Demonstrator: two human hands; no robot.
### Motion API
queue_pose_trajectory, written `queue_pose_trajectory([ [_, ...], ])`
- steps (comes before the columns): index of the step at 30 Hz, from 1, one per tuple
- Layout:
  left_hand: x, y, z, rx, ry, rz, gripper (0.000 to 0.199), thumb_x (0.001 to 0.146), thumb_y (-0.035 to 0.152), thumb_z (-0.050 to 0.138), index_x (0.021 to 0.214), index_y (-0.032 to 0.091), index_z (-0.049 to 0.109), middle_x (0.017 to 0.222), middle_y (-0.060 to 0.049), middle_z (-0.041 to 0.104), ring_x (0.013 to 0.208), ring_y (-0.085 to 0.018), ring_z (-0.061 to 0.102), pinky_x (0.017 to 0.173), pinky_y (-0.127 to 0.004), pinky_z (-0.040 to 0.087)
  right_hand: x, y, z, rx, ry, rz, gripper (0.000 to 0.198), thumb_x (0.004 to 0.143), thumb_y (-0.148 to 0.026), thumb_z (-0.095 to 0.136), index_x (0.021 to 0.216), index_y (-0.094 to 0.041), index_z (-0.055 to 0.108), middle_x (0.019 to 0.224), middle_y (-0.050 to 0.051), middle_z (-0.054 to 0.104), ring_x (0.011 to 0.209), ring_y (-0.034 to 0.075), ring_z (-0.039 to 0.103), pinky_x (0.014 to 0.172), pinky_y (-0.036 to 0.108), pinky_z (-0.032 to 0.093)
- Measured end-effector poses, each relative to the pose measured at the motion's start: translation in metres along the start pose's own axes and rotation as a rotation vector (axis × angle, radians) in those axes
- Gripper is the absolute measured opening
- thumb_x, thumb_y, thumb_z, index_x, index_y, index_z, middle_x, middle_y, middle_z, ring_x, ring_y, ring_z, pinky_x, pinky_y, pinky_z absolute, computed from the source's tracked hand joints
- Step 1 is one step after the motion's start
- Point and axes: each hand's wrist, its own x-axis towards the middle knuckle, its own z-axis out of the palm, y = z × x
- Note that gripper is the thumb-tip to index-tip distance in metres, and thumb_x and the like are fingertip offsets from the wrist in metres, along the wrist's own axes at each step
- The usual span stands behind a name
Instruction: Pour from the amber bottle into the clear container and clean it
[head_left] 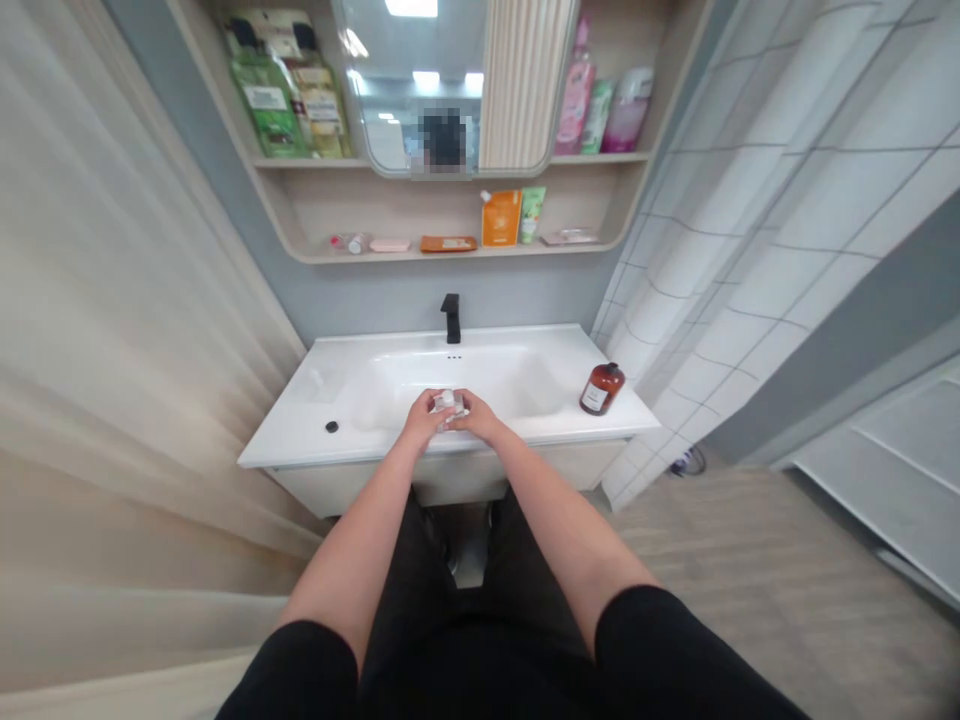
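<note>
Over the front rim of the white sink (517, 437), my left hand (421, 415) and my right hand (477, 416) are closed around one small clear container (448, 402) with a white top. My left fingers wrap its left side, and my right fingers grip the opposite side. Its lower part is partly hidden by the fingers, and whether it is a bottle or a jar cannot be made out. Behind it, apart from both hands, stands a black faucet (451, 318).
A brown pump-less bottle (601, 390) stands on the counter's right end. On the left lie a small black round piece (331, 427) and a faint see-through object (321, 386). Above hangs a mirrored shelf cabinet (420, 257) with several bottles, tubes and pouches. A curtain (150, 350) borders the left.
</note>
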Motion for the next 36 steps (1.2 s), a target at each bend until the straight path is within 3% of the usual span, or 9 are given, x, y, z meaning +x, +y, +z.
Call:
queue_pose_trajectory([
  [8, 0.001, 0.000, 0.000, 0.002, 0.022, 0.012, 0.052, 0.063, 0.044, 0.100, 0.101, 0.024, 0.071, 0.104, -0.004, 0.079, 0.100, -0.026, 0.072, 0.101, -0.044, 0.058, 0.003, 0.009, -0.001, 0.010, -0.009, -0.010, 0.075, 0.050, -0.033, 0.101, 0.118, -0.027, 0.070, 0.107, -0.001, 0.077, 0.102, 0.026, 0.069, 0.096, 0.040, 0.057],
  [16, 0.002, -0.002, -0.001, 0.011, 0.022, 0.020, 0.060, 0.062, 0.048, 0.102, 0.108, 0.025, 0.070, 0.110, -0.005, 0.078, 0.106, -0.028, 0.073, 0.105, -0.045, 0.057, 0.003, 0.008, -0.001, 0.009, -0.015, 0.003, 0.076, 0.049, -0.035, 0.102, 0.117, -0.027, 0.070, 0.106, -0.002, 0.076, 0.101, 0.026, 0.068, 0.094, 0.039, 0.056],
  [20, 0.002, 0.000, -0.001, 0.031, 0.011, 0.028, 0.061, 0.065, 0.047, 0.101, 0.115, 0.023, 0.077, 0.119, -0.008, 0.081, 0.115, -0.031, 0.073, 0.109, -0.047, 0.056, 0.003, 0.009, -0.002, 0.013, -0.013, -0.001, 0.078, 0.048, -0.036, 0.102, 0.118, -0.027, 0.069, 0.106, -0.003, 0.076, 0.101, 0.025, 0.068, 0.094, 0.038, 0.056],
  [25, 0.001, 0.002, 0.000, 0.041, 0.020, 0.021, 0.051, 0.067, 0.047, 0.098, 0.107, 0.023, 0.076, 0.104, -0.004, 0.079, 0.102, -0.027, 0.073, 0.105, -0.045, 0.057, 0.003, 0.011, -0.004, -0.012, -0.013, -0.019, 0.078, 0.050, -0.039, 0.103, 0.118, -0.026, 0.070, 0.107, -0.002, 0.075, 0.102, 0.024, 0.067, 0.095, 0.037, 0.054],
  [32, 0.005, 0.022, 0.001, 0.161, 0.125, 0.072, 0.034, 0.079, 0.040, 0.094, 0.102, 0.022, 0.076, 0.105, -0.006, 0.080, 0.107, -0.026, 0.075, 0.106, -0.043, 0.059, 0.004, 0.013, -0.004, -0.035, -0.011, 0.001, 0.078, 0.051, -0.044, 0.103, 0.118, -0.027, 0.068, 0.102, -0.003, 0.071, 0.094, 0.023, 0.064, 0.085, 0.035, 0.054],
  [36, 0.012, 0.037, -0.002, 0.156, 0.135, 0.112, 0.038, 0.080, 0.039, 0.092, 0.111, 0.022, 0.077, 0.105, -0.006, 0.080, 0.102, -0.025, 0.076, 0.100, -0.041, 0.061, 0.005, 0.018, -0.004, -0.016, -0.015, -0.017, 0.080, 0.050, -0.043, 0.105, 0.118, -0.027, 0.068, 0.106, -0.003, 0.071, 0.095, 0.022, 0.064, 0.086, 0.035, 0.055],
])
